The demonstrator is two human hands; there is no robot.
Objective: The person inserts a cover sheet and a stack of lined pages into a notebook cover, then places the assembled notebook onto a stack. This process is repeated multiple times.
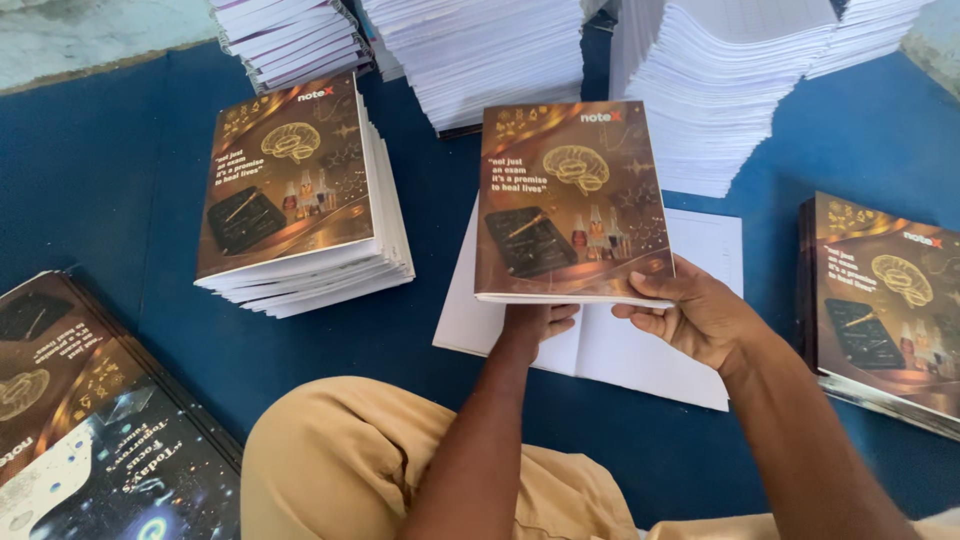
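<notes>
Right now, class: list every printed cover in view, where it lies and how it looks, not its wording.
Held notebook: centre, in both hands; brown-gold cover, brain picture.
Left stack: same cover, upper left.
Right stack: same cover, right edge.
Loose covers: lower left; brown and dark starry blue.

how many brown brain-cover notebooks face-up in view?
3 clearly: one held in both hands, one topping the left stack, one at the right edge. More likely lie hidden beneath the stacks; the bottom-left covers are partly cropped.
</notes>
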